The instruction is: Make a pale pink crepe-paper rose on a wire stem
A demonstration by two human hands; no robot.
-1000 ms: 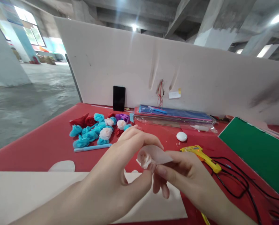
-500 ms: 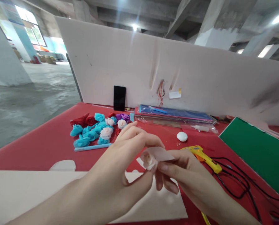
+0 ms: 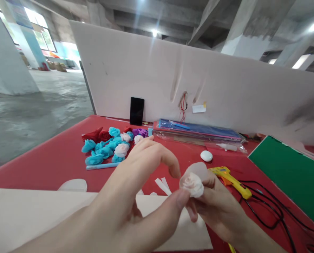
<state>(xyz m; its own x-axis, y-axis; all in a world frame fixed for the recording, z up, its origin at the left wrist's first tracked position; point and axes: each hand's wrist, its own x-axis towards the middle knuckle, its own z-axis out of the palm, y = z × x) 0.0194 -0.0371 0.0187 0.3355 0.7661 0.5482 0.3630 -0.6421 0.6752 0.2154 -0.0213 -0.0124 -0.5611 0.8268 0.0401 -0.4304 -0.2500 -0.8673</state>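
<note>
A pale pink paper rose (image 3: 192,183) with a loose outer petal standing up behind it is pinched in my right hand (image 3: 217,200). My left hand (image 3: 143,179) reaches in from the left, its thumb tip against the rose's lower left side. Its curved index finger is apart from the thumb, near the rose's upper left. The rose's base is hidden by my right fingers. Below the hands lies a large pale sheet (image 3: 54,207), with white paper strips (image 3: 163,186) just past its far edge.
Blue, red, purple and pink flowers (image 3: 104,151) lie at left beside a light blue stick (image 3: 103,166). A yellow glue gun (image 3: 233,182) with a black cord lies at right, near a green board (image 3: 291,179). Behind are a white oval object (image 3: 206,156), wrapped sheets (image 3: 199,129) and a phone (image 3: 137,111).
My hands have moved right with the rose, which has turned so its swirled front faces me. My left index finger has come off the petal. White strips now show beneath.
</note>
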